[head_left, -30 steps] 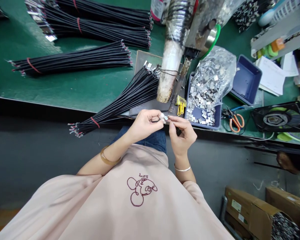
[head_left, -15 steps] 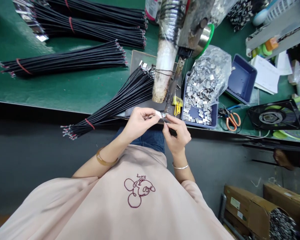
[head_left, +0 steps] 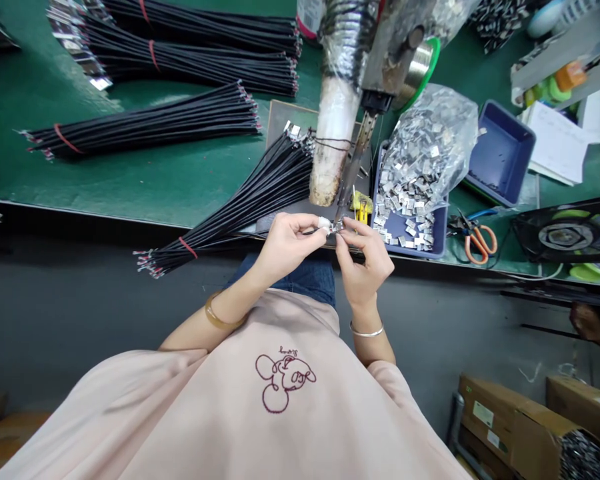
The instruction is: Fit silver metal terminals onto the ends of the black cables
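My left hand (head_left: pixel 285 245) and my right hand (head_left: pixel 364 261) meet at the front edge of the green bench (head_left: pixel 130 180). Both pinch a small metal connector piece (head_left: pixel 334 227) between thumb and fingertips, and a taped fingertip on my left hand touches it. The piece sits right under the tip of a soldering iron (head_left: pixel 353 177) that hangs down from a wrapped fixture (head_left: pixel 337 127). A bundle of black wires (head_left: pixel 240 203) lies slanted just left of my hands, its far ends by the fixture.
A blue tray (head_left: pixel 433 237) of small metal shells and a clear bag (head_left: pixel 425 150) of them sit right of the iron. Further right are an empty blue bin (head_left: pixel 500 153), orange scissors (head_left: pixel 475 240) and a fan (head_left: pixel 570 233). More wire bundles (head_left: pixel 145 123) lie on the left.
My hands have kept the same pinch and lifted the piece slightly up to the iron's tip. The view itself shifted a little.
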`<state>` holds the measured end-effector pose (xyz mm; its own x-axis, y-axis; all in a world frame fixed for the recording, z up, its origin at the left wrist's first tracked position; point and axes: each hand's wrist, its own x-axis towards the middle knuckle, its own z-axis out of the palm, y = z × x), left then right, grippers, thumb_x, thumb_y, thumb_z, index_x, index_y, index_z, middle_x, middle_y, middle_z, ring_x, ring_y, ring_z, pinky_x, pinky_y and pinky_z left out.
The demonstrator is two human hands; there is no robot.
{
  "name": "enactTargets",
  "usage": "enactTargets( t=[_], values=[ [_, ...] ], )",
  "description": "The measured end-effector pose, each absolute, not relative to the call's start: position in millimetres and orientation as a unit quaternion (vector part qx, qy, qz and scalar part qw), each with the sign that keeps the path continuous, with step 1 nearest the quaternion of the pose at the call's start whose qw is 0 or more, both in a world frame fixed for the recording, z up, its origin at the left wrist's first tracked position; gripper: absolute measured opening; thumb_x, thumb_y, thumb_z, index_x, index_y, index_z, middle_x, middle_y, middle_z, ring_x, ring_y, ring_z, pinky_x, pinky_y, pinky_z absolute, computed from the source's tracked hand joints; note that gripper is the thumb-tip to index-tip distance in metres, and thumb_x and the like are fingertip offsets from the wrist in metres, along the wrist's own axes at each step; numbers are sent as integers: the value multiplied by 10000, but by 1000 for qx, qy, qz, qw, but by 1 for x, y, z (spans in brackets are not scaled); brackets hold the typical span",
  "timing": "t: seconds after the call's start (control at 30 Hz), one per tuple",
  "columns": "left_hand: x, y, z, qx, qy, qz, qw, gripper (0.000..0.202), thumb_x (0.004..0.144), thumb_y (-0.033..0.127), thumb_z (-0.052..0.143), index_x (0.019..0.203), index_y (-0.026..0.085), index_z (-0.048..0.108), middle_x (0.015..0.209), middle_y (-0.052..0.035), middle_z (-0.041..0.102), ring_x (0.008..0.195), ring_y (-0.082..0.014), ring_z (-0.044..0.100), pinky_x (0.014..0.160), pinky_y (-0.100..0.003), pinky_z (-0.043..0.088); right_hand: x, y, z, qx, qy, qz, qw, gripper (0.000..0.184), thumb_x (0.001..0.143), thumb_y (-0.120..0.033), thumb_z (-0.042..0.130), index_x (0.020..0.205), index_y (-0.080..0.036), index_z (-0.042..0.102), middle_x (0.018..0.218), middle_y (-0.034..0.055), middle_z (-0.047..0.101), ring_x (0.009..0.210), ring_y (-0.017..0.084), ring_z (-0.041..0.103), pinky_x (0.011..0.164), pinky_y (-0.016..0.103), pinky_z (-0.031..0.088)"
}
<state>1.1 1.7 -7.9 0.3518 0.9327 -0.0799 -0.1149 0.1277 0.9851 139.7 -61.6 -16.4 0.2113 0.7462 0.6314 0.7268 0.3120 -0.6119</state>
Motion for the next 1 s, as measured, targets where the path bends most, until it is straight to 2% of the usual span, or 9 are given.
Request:
enactTargets(
  t=[0.17, 0.33, 0.43, 0.5, 0.6, 0.87, 0.93, 1.0],
  values=[
    [4, 1, -6, 506, 401, 421, 637, 114, 723, 220, 700, 735, 136, 776, 699, -13, 732, 652, -119, 643, 619, -204, 543, 138, -60, -14, -596, -620, 15, 511, 86, 910, -181, 667, 922, -263, 688, 1069, 28, 776, 1038, 201, 749, 922, 429, 641],
    [5, 1, -5, 495, 395, 436, 639, 96, 700, 206, 709, 714, 133, 769, 674, -13, 737, 668, -129, 677, 645, -208, 577, 138, -62, -11, -585, -631, 13, 509, 118, 884, -142, 690, 928, -252, 690, 1131, 43, 757, 980, 181, 753, 870, 383, 653],
    [4, 0, -6, 501, 398, 432, 635, 95, 687, 198, 713, 707, 128, 774, 692, -18, 750, 634, -119, 665, 623, -201, 573, 139, -62, -12, -581, -634, -3, 510, 123, 871, -119, 695, 895, -236, 663, 1042, 26, 768, 986, 181, 752, 847, 362, 644],
    [5, -1, -7, 510, 406, 427, 627, 105, 689, 194, 709, 715, 122, 781, 679, -19, 744, 601, -109, 642, 587, -190, 552, 139, -60, -13, -582, -635, -12, 509, 121, 872, -116, 697, 880, -230, 657, 978, 13, 769, 977, 178, 752, 845, 354, 634],
    [5, -1, -7, 520, 418, 435, 605, 122, 695, 189, 703, 736, 118, 792, 625, -8, 708, 547, -88, 591, 526, -165, 497, 139, -58, -12, -585, -634, -18, 505, 99, 882, -137, 700, 896, -233, 676, 988, 15, 767, 959, 178, 752, 850, 359, 629],
    [0, -3, -6, 568, 400, 400, 597, 138, 747, 180, 662, 740, 113, 782, 661, -8, 701, 546, -75, 524, 521, -169, 433, 141, -66, -12, -579, -652, -18, 489, 106, 891, -134, 679, 919, -231, 645, 1055, 31, 775, 986, 173, 759, 821, 317, 643],
    [0, -4, -6, 580, 401, 390, 591, 153, 752, 172, 641, 746, 110, 781, 638, 5, 674, 535, -65, 486, 513, -167, 400, 143, -70, -11, -588, -640, 6, 496, 103, 912, -143, 657, 960, -233, 641, 1045, 24, 783, 938, 167, 772, 759, 291, 641],
    [0, -4, -6, 586, 406, 387, 585, 163, 749, 176, 631, 745, 108, 779, 604, 18, 638, 512, -55, 441, 487, -167, 347, 146, -73, -8, -591, -603, 12, 536, 96, 928, -165, 644, 989, -240, 646, 932, -7, 781, 748, 135, 765, 623, 247, 609]
  ],
)
